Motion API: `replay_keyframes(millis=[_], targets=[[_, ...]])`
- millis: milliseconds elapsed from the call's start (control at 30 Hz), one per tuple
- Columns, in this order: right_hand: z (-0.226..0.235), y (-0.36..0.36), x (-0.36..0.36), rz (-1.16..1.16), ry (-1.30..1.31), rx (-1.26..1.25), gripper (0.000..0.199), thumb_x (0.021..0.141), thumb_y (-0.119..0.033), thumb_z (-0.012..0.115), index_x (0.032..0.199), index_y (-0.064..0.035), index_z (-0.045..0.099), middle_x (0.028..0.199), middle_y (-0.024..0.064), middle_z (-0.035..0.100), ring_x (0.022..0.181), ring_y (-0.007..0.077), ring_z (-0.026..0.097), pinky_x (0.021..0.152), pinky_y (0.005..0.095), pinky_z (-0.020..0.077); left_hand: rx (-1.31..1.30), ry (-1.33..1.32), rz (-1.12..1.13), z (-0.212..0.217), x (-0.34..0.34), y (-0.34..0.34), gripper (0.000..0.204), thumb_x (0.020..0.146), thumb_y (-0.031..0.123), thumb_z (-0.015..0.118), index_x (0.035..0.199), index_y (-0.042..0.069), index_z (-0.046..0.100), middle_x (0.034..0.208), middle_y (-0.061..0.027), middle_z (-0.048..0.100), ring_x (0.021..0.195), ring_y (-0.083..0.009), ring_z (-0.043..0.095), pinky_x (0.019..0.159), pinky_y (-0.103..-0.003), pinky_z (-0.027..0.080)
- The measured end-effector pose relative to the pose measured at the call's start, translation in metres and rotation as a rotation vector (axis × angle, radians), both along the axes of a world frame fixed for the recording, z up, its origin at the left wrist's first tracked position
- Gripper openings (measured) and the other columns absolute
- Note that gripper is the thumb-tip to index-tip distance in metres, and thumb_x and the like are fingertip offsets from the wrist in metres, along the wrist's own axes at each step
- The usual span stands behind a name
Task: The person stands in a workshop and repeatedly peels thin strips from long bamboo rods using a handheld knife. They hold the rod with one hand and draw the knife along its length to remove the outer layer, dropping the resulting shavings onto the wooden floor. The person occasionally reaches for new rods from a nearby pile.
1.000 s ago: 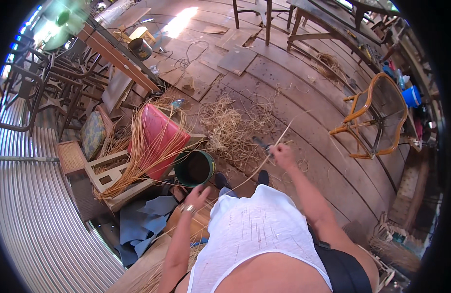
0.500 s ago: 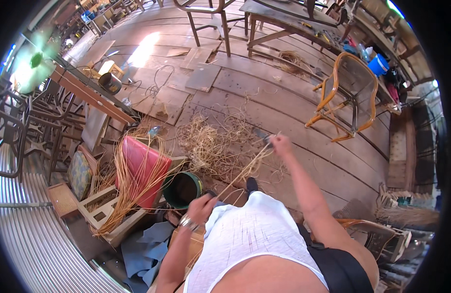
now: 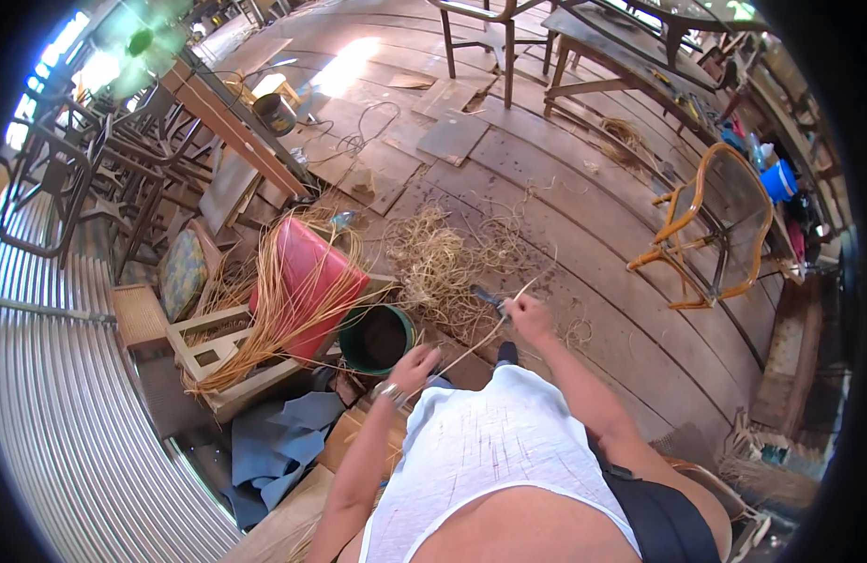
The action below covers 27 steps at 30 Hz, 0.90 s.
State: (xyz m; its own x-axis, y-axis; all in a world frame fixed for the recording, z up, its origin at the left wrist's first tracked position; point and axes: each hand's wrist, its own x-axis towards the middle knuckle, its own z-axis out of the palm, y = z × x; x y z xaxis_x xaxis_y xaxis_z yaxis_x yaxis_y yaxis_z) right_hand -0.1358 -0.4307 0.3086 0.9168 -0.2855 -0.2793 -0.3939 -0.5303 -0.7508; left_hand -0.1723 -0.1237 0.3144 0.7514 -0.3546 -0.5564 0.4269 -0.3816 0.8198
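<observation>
A pale rattan strand (image 3: 473, 351) runs slantwise between my hands in front of my body, its thin free end rising beyond the right one. My right hand (image 3: 532, 319) is closed around the strand and a dark tool (image 3: 487, 297) that looks like a knife. The strand's lower part meets my left hand (image 3: 414, 369), whose fingers are bent around it; their exact hold is blurred. Beyond my hands, a tangled heap of rattan shavings (image 3: 433, 258) covers the floorboards. A dark green bucket (image 3: 377, 338) stands just past my left hand.
Long rattan strands (image 3: 264, 324) drape over a red cushioned piece (image 3: 311, 277) at left. Blue-grey sheets (image 3: 283, 450) lie near my left arm. A rattan chair (image 3: 710, 225) stands right, a workbench (image 3: 621, 70) far right, stacked chair frames (image 3: 77, 178) far left, with a spinning fan (image 3: 138, 42).
My hands have come closer together, the right one drawn back toward me and the strand's end now sticking out past it. The whole view has turned, shifting the surroundings rightward.
</observation>
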Motion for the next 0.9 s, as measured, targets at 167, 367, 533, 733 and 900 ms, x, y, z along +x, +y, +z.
replay_keyframes(millis=[167, 367, 533, 733, 900], targets=[[0.019, 0.043, -0.008, 0.072, 0.014, -0.006, 0.031, 0.085, -0.035, 0.062, 0.077, -0.0058, 0.066, 0.066, 0.0101, 0.064, 0.06, 0.0219, 0.063, 0.055, 0.036, 0.0472, -0.127, 0.504, 0.061, 0.021, 0.04, -0.101, 0.046, 0.094, 0.045, 0.053, 0.102, 0.0, 0.061, 0.086, -0.0069, 0.066, 0.064, -0.015, 0.058, 0.064, -0.032, 0.047], [0.001, 0.005, 0.0, -0.095, 0.074, 0.071, 0.038, 0.084, -0.041, 0.061, 0.073, -0.0049, 0.066, 0.067, 0.0139, 0.064, 0.063, 0.027, 0.063, 0.06, 0.0406, 0.0474, 0.134, -0.233, -0.132, 0.038, 0.015, -0.094, 0.04, 0.095, 0.038, 0.051, 0.08, 0.003, 0.062, 0.069, -0.0099, 0.06, 0.062, -0.0163, 0.056, 0.06, -0.033, 0.043], [0.01, -0.149, 0.033, -0.331, -0.081, 0.021, 0.039, 0.086, -0.04, 0.06, 0.077, -0.0019, 0.063, 0.062, 0.0089, 0.063, 0.055, 0.0197, 0.062, 0.053, 0.0351, 0.048, 0.187, -0.267, -0.226, 0.06, -0.05, 0.031, 0.034, 0.096, 0.031, 0.051, 0.08, 0.002, 0.059, 0.062, -0.0089, 0.052, 0.059, -0.0172, 0.048, 0.058, -0.033, 0.042], [0.077, -0.337, 0.04, -0.539, -0.153, -0.089, 0.037, 0.089, -0.042, 0.057, 0.077, -0.0069, 0.056, 0.056, 0.003, 0.054, 0.04, 0.0133, 0.049, 0.035, 0.0279, 0.0371, 1.19, 0.14, -0.229, 0.04, -0.194, 0.337, 0.037, 0.094, 0.037, 0.045, 0.095, 0.009, 0.069, 0.093, -0.0152, 0.068, 0.091, -0.0346, 0.064, 0.082, -0.043, 0.049], [0.106, -0.317, 0.026, -0.467, -0.026, 0.217, 0.034, 0.094, -0.041, 0.052, 0.077, -0.0112, 0.051, 0.054, 0.0008, 0.05, 0.036, 0.0092, 0.043, 0.031, 0.0252, 0.0318, 1.645, 0.293, -0.432, 0.109, -0.196, 0.306, 0.041, 0.093, 0.044, 0.045, 0.109, 0.013, 0.065, 0.111, -0.0144, 0.065, 0.098, -0.0348, 0.063, 0.083, -0.053, 0.047]])
